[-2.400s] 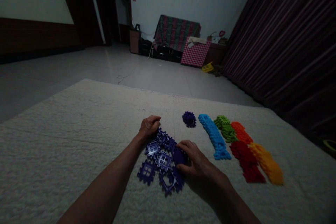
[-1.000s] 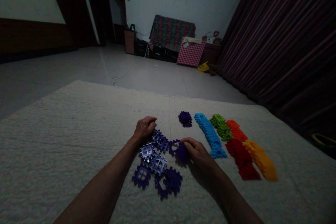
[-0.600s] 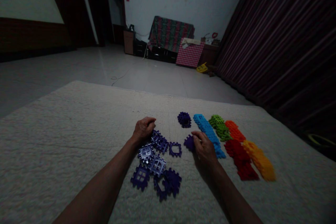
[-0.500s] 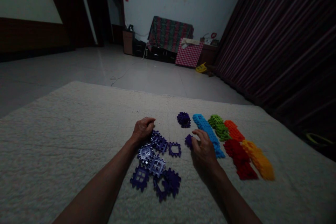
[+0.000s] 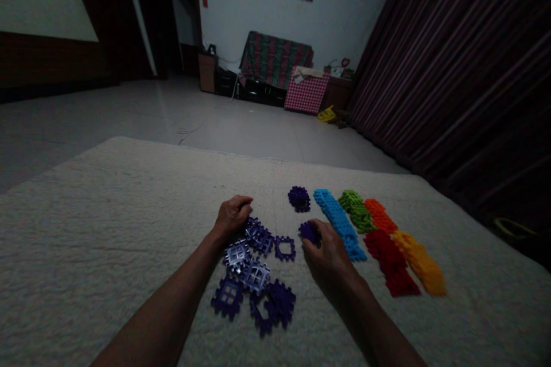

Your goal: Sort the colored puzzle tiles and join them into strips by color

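My right hand [image 5: 330, 249] has its thumb and fingers closed about a small dark purple interlocking tile [image 5: 307, 230], low over the mat or touching it. My left hand [image 5: 232, 214] rests with curled fingers at the far left edge of a loose cluster of purple tiles [image 5: 259, 236]; whatever is inside the fingers is hidden. Nearer to me lie shiny window tiles [image 5: 256, 276], a dark window tile [image 5: 228, 296] and overlapping purple tiles [image 5: 282, 301]. Between the hands is a square frame tile [image 5: 284, 255]. A small purple pile [image 5: 299, 199] sits farther off.
Right of my right hand lie a long blue row [image 5: 338, 221], green tiles [image 5: 356, 210], orange tiles [image 5: 380, 215], a red stack [image 5: 391, 261] and a yellow row [image 5: 420, 264]. Everything rests on a pale quilted mat [image 5: 142, 183]. A dark curtain [image 5: 434, 69] hangs at right.
My right hand's fingers have come down and closed around the purple tile, its thumb now at the near side. My left hand stays by the cluster. The view has shifted slightly.
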The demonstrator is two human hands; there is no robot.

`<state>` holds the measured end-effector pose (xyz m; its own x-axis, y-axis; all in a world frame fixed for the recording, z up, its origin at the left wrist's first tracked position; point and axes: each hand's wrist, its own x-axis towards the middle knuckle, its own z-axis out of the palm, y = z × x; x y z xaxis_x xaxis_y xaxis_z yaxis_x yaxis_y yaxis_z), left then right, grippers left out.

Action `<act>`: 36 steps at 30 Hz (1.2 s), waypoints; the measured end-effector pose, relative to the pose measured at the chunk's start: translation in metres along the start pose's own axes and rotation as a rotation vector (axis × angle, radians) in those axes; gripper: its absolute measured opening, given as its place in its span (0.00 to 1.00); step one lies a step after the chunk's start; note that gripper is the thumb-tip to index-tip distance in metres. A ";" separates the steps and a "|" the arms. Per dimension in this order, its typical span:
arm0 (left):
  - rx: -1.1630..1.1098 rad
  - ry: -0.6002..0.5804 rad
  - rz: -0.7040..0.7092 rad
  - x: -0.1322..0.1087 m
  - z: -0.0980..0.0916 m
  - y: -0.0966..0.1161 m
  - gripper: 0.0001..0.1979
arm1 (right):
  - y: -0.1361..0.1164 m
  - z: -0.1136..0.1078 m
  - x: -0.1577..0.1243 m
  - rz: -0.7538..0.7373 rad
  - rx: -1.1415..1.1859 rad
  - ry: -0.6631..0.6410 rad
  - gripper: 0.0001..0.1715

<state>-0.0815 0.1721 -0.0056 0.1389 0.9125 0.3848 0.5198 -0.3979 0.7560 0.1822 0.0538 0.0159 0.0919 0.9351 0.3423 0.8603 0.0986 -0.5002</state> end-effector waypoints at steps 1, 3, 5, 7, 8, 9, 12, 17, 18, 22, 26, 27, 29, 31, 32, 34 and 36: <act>0.005 -0.002 0.002 0.000 0.000 0.001 0.14 | -0.003 0.002 0.005 0.017 0.025 0.052 0.27; 0.013 -0.002 0.008 0.000 -0.001 0.002 0.14 | -0.008 0.007 0.016 0.029 0.062 0.177 0.32; 0.016 0.000 0.013 0.000 -0.001 0.002 0.14 | -0.012 0.016 0.030 0.030 0.078 0.283 0.33; 0.013 0.001 0.015 0.000 -0.001 0.002 0.14 | -0.013 0.027 0.041 0.054 0.071 0.352 0.32; 0.011 0.000 0.015 0.000 -0.001 0.001 0.14 | -0.012 0.031 0.045 0.067 0.062 0.373 0.32; 0.010 -0.001 0.016 0.001 -0.001 0.001 0.14 | -0.010 0.036 0.048 0.078 0.053 0.385 0.33; 0.012 -0.003 0.015 0.001 -0.001 0.001 0.14 | -0.004 0.045 0.050 0.095 0.042 0.381 0.35; 0.009 0.003 0.005 0.000 -0.002 0.003 0.14 | 0.000 0.047 0.049 0.121 0.036 0.353 0.36; 0.009 0.002 0.005 0.000 -0.002 0.003 0.14 | -0.001 0.046 0.050 0.126 0.035 0.350 0.36; 0.013 -0.005 0.011 0.000 -0.002 0.003 0.14 | -0.002 0.046 0.053 0.140 0.023 0.358 0.36; 0.018 -0.009 0.013 0.000 -0.003 0.003 0.14 | -0.003 0.047 0.054 0.125 0.023 0.365 0.36; 0.018 -0.007 0.009 0.000 -0.003 0.003 0.14 | -0.003 0.046 0.053 0.123 0.024 0.367 0.37; 0.018 -0.004 -0.001 0.000 -0.002 0.002 0.14 | -0.004 0.046 0.052 0.131 0.028 0.380 0.38; 0.027 -0.007 -0.007 0.000 -0.001 0.001 0.13 | -0.006 0.046 0.049 0.147 0.036 0.403 0.38; 0.033 -0.010 -0.007 0.001 -0.001 0.000 0.13 | -0.007 0.046 0.047 0.156 0.047 0.416 0.37; 0.039 -0.013 -0.009 0.001 -0.001 0.000 0.13 | -0.011 0.045 0.041 0.171 0.097 0.422 0.32; 0.034 -0.010 -0.015 0.001 -0.001 0.001 0.13 | -0.016 0.041 0.034 0.184 0.170 0.385 0.27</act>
<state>-0.0820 0.1728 -0.0040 0.1390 0.9192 0.3684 0.5503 -0.3810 0.7430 0.1511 0.0978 0.0022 0.4429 0.7510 0.4898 0.7207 0.0267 -0.6927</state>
